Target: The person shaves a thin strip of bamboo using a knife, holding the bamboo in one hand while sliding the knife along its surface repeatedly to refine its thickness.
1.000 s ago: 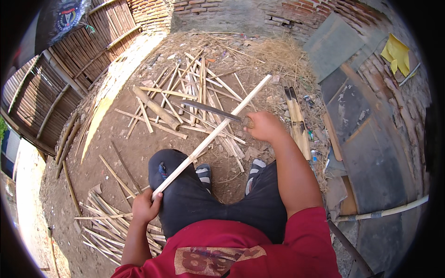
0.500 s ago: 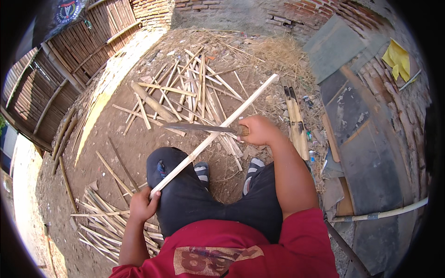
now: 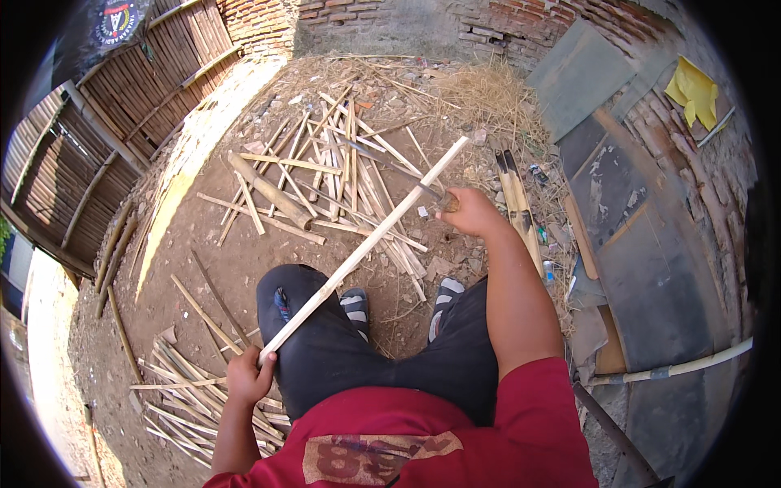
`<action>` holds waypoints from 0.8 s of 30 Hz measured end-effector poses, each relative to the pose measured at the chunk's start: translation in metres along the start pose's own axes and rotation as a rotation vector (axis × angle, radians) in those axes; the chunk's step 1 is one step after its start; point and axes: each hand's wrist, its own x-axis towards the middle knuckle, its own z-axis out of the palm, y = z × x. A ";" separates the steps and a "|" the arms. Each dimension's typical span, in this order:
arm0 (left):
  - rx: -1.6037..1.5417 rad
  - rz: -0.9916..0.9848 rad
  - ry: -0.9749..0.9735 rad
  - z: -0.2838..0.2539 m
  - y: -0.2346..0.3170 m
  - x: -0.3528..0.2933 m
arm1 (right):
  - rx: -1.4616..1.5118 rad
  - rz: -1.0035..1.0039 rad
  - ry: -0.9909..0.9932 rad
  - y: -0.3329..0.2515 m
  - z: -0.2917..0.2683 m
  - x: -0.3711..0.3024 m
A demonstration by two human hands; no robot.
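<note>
A long pale bamboo strip (image 3: 358, 254) runs slantwise from beside my left thigh up and away to the far right. Its near end is gripped by my left hand (image 3: 250, 376), thumb on top. My right hand (image 3: 470, 213) is closed round the wooden handle of a long-bladed knife, a machete (image 3: 429, 190). The blade crosses the strip near its far end and points away to the far left. Whether the edge bites into the strip I cannot tell. The strip passes over my left knee.
Split strips (image 3: 350, 154) lie heaped ahead of my feet, beside a thick bamboo pole (image 3: 272, 191). Another strip pile (image 3: 191, 394) is near my left arm. Split bamboo with dark ends (image 3: 521, 207) lies to the right, before dark sheets (image 3: 643, 252) along the brick wall.
The machete's blade has swung from pointing left to pointing away and left. My right hand has moved slightly right and away, and the strip's far end has shifted a little left.
</note>
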 end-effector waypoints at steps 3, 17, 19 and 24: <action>-0.018 -0.005 0.029 0.001 -0.007 -0.012 | 0.002 0.103 0.079 0.006 -0.005 0.011; -0.310 -0.086 -0.250 -0.007 -0.038 -0.007 | 0.105 -0.058 0.106 -0.004 0.015 0.004; -0.360 -0.095 -0.260 -0.005 -0.038 -0.008 | -0.004 -0.195 -0.038 -0.030 0.021 -0.008; -0.266 -0.045 -0.166 -0.007 -0.031 -0.014 | -0.047 -0.145 -0.237 -0.035 0.004 -0.009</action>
